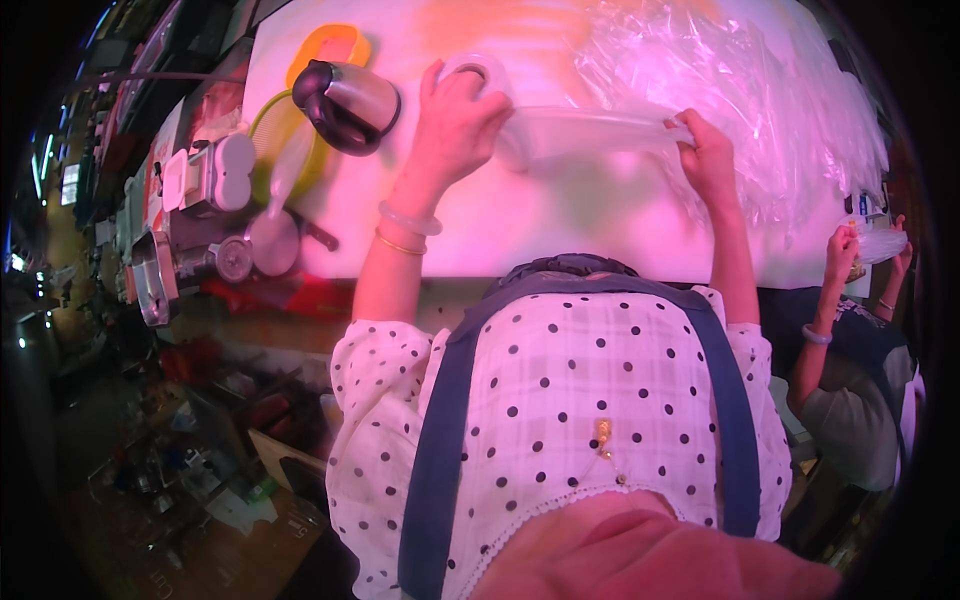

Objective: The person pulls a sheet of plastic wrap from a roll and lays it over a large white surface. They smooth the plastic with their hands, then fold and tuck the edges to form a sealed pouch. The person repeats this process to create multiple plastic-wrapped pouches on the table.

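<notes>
My left hand (463,127) grips a roll of clear plastic (487,71), with fingers at its core opening. From the roll a band of clear plastic film (592,131) stretches to the right. Its far end is pinched between the thumb and fingers of my right hand (703,154). Both hands are above the white tabletop (600,240). Just beyond my right hand lies a big heap of clear plastic bags or film (720,82). To the left of my left hand is a steel kettle with a black handle (352,105), lying in view beside a yellow plastic basket (330,45).
At the left stand a green-rimmed strainer basket (262,127), a white device (225,172), a lidded jar (231,259), a metal tray (154,277) and a dark-handled tool (321,235). A co-worker (855,390) at the right holds clear plastic (881,244) in two hands.
</notes>
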{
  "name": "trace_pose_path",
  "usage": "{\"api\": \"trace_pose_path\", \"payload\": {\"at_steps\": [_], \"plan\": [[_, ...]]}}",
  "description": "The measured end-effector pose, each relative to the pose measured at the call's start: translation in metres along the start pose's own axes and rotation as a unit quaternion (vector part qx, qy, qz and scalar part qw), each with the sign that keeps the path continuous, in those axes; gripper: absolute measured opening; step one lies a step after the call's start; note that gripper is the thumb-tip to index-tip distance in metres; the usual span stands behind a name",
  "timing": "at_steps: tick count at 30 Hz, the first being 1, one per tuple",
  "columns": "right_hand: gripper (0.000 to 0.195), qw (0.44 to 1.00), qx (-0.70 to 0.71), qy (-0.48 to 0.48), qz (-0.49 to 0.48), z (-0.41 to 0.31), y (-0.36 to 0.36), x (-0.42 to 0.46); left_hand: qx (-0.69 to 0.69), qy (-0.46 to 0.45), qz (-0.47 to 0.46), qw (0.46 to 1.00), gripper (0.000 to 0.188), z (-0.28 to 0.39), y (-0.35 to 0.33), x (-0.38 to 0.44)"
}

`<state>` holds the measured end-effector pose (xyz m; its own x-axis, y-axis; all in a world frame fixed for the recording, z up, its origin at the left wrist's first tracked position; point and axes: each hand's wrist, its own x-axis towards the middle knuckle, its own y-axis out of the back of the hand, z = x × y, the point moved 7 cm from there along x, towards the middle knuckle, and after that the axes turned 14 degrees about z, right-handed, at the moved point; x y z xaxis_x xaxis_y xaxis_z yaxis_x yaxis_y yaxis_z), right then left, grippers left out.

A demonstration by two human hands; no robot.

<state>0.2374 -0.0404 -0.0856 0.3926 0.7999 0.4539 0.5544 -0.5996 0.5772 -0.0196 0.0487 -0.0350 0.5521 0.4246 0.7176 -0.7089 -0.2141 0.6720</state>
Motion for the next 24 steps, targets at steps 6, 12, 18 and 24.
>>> {"api": "trace_pose_path", "payload": {"at_steps": [6,12,18,24], "plan": [[0.015,0.980,-0.164,-0.065,0.094,0.105,0.015,-0.041,0.004,0.039,0.027,0.999,0.005,-0.022,0.003,-0.003],[0.020,0.962,-0.117,-0.178,0.168,0.139,0.077,-0.063,-0.008,0.125,0.018,0.992,0.005,-0.057,0.036,-0.034],[0.016,0.986,0.038,-0.017,0.163,0.024,0.047,-0.006,-0.036,0.000,-0.017,0.999,0.007,0.001,0.015,-0.009],[0.018,0.981,0.150,-0.097,0.078,0.003,0.012,-0.001,-0.147,0.050,0.009,0.988,0.006,0.012,0.024,-0.015]]}}
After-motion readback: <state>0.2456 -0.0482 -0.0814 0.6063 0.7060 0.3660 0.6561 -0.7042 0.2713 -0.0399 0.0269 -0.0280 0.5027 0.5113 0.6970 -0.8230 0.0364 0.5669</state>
